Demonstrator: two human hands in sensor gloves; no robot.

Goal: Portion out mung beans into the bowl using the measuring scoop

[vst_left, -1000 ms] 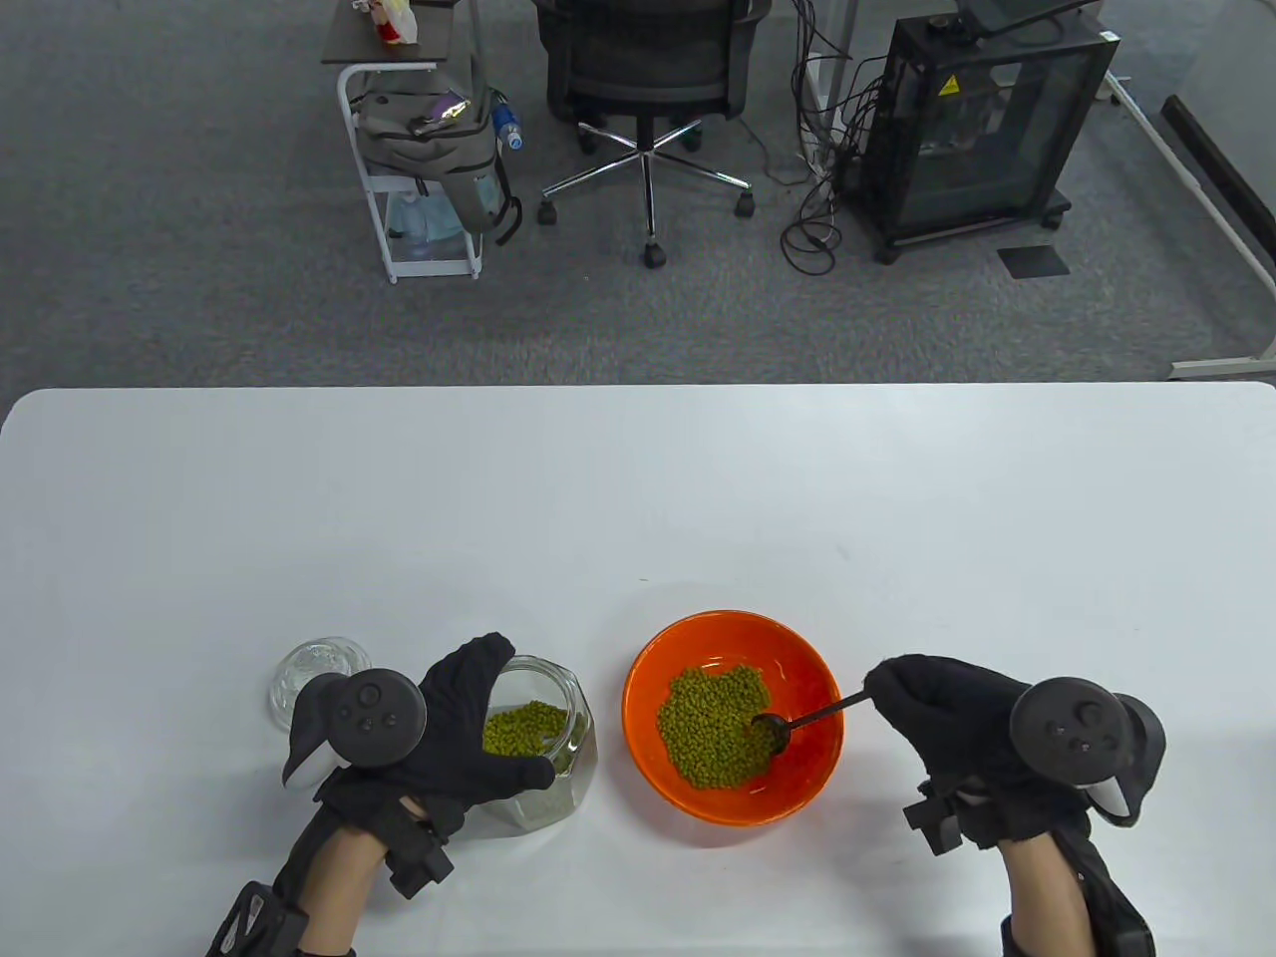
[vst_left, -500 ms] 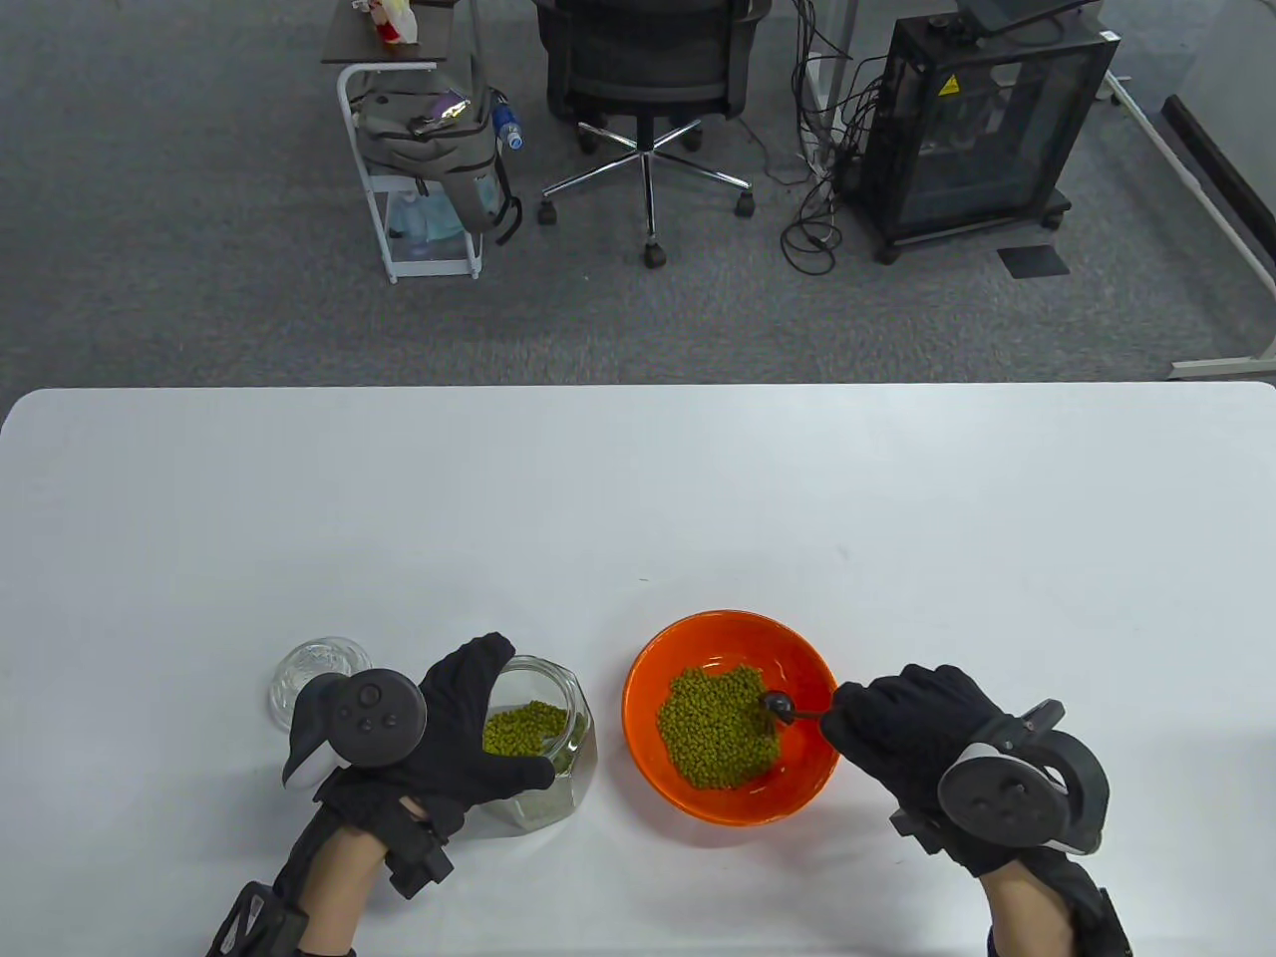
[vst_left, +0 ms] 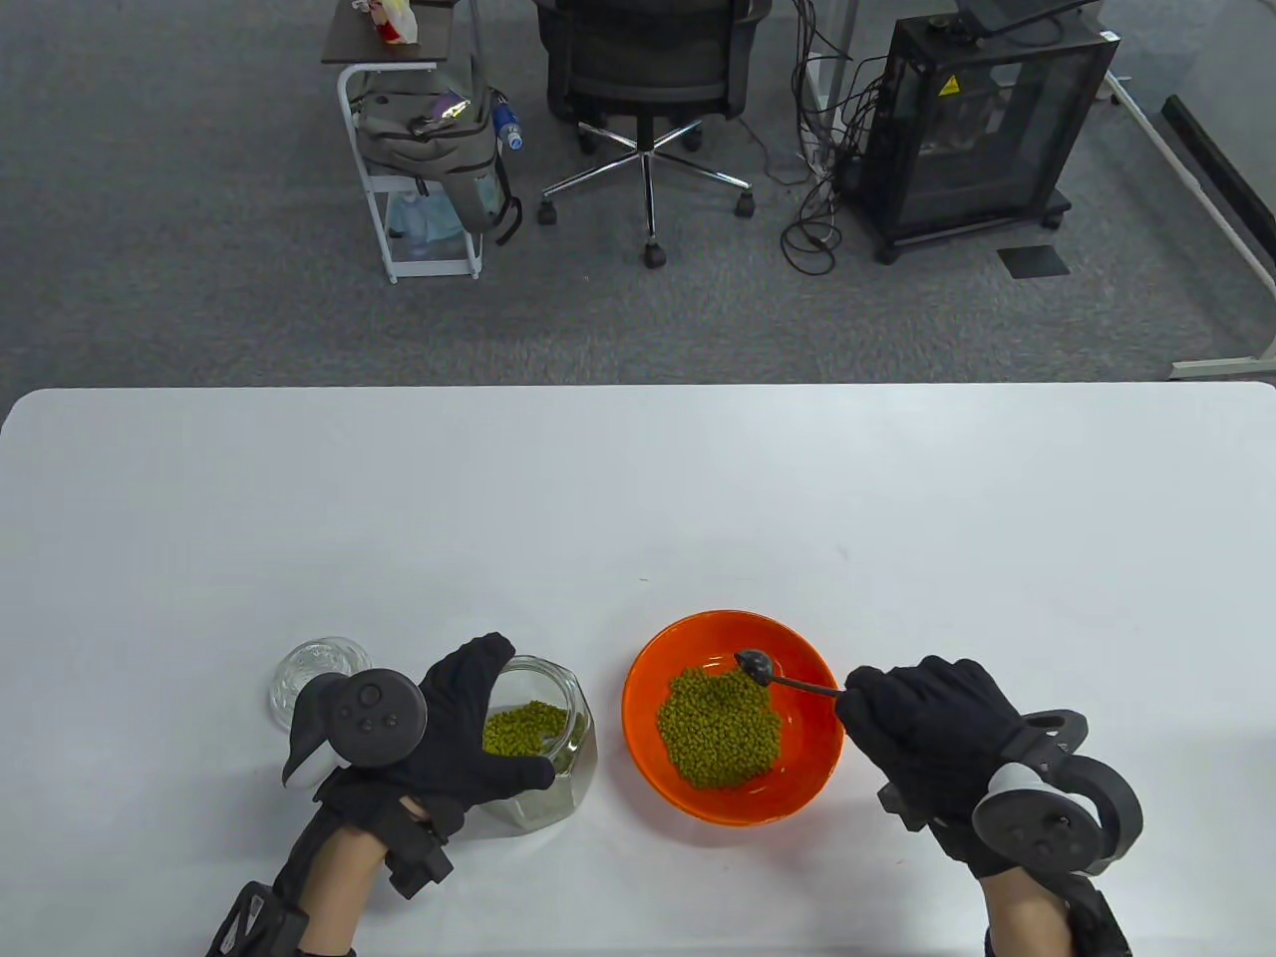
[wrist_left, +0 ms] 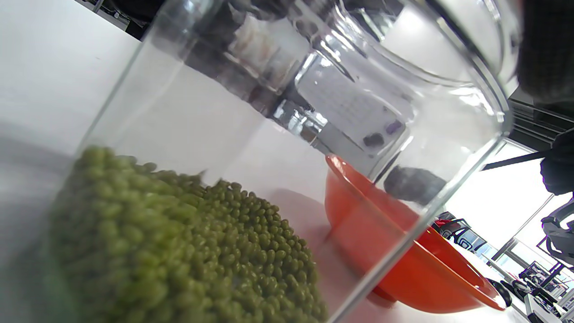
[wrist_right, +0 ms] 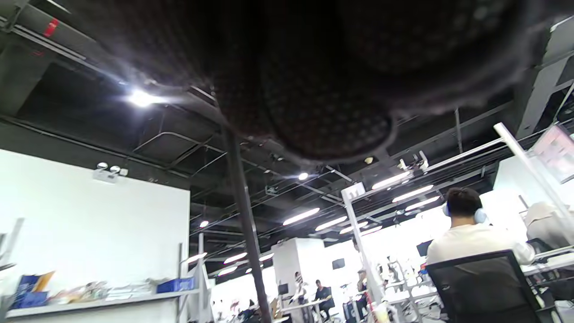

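Note:
An orange bowl (vst_left: 797, 638) with a heap of mung beans (vst_left: 720, 725) sits at the table's front middle. My right hand (vst_left: 922, 713) pinches the handle of a thin black measuring scoop (vst_left: 755, 665), whose head hovers over the bowl's far side, above the beans. To the left, a tilted glass jar (vst_left: 563, 743) holds more mung beans (vst_left: 523, 728), and my left hand (vst_left: 454, 733) grips it around the mouth. The left wrist view looks through the glass jar (wrist_left: 287, 112) at its beans (wrist_left: 179, 242) and the orange bowl (wrist_left: 403, 269). In the right wrist view only dark glove fingers (wrist_right: 323, 112) and the scoop's handle (wrist_right: 244, 215) show.
The jar's glass lid (vst_left: 304, 673) lies on the white table (vst_left: 638, 498) just left of my left hand. Beyond the far table edge stand an office chair (vst_left: 648, 90), a small cart with a backpack (vst_left: 424, 140) and a black cabinet (vst_left: 982, 120).
My right hand turned its wrist and lifted the scoop out of the bean heap, moving its head up toward the bowl's far side. The left hand and jar stayed still.

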